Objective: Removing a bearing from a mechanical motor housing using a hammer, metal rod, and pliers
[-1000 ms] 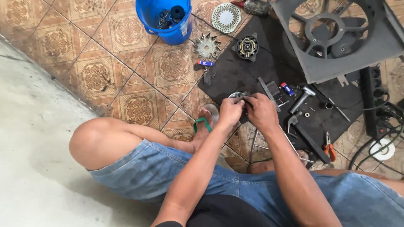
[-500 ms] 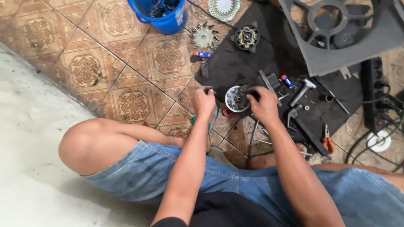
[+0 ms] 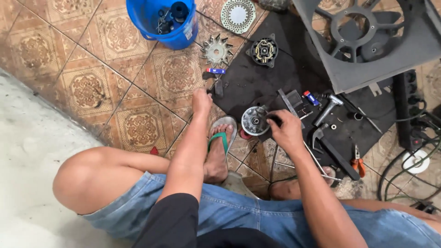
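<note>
At frame centre, right hand (image 3: 285,131) pinches the round motor (image 3: 254,121) from its right; left hand (image 3: 202,100) (fingers hidden, grip unclear) reaches a small tool (image 3: 217,87), upper left.

One blue bucket (image 3: 161,23), one hammer (image 3: 327,109), two hands (left (image 3: 201,101), right (image 3: 285,131)).

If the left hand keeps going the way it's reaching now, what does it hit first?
The left hand points up the picture, onto the black mat. The first thing in line looks like the small dark tool at its fingertips, then the blue pen-like piece beyond. Whether it already touches is unclear.
</note>
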